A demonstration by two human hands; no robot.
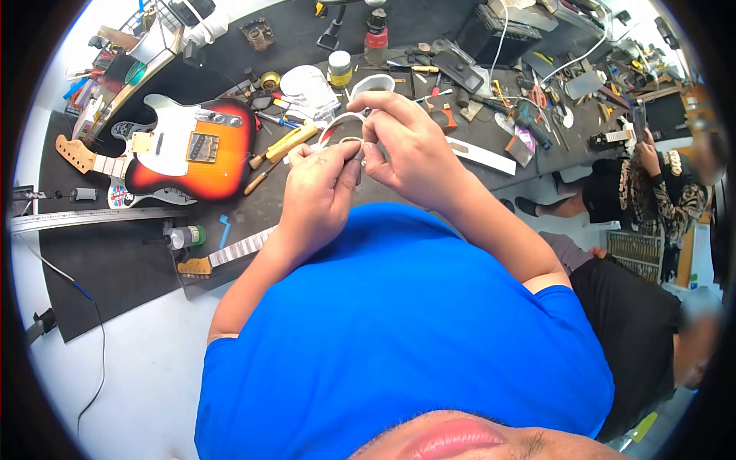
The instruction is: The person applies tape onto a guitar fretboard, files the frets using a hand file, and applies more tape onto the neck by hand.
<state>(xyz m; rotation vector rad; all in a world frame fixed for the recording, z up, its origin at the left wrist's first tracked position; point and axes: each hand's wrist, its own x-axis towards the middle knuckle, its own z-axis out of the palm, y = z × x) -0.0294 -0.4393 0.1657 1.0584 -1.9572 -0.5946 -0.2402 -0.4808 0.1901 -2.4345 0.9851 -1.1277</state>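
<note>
Over the front of the workbench, my left hand (316, 190) and my right hand (406, 149) meet in front of my chest. Their fingertips pinch a thin, pale, wire-like loop (346, 117) that arcs above them. The fingers partly hide it, so its exact kind is unclear. Just left of my left hand lie wooden-handled tools (291, 143). Beyond my right hand sits a white dish (373, 84). A sunburst electric guitar (230, 153) with a white pickguard lies to the left.
A guitar neck (244, 245) lies along the bench's near edge, beside a small jar (186, 237). A white strip (484, 157) is right of my forearm. Tools, a yellow-labelled jar (340, 69) and a red-topped bottle (376, 38) crowd the back. Two people are at right.
</note>
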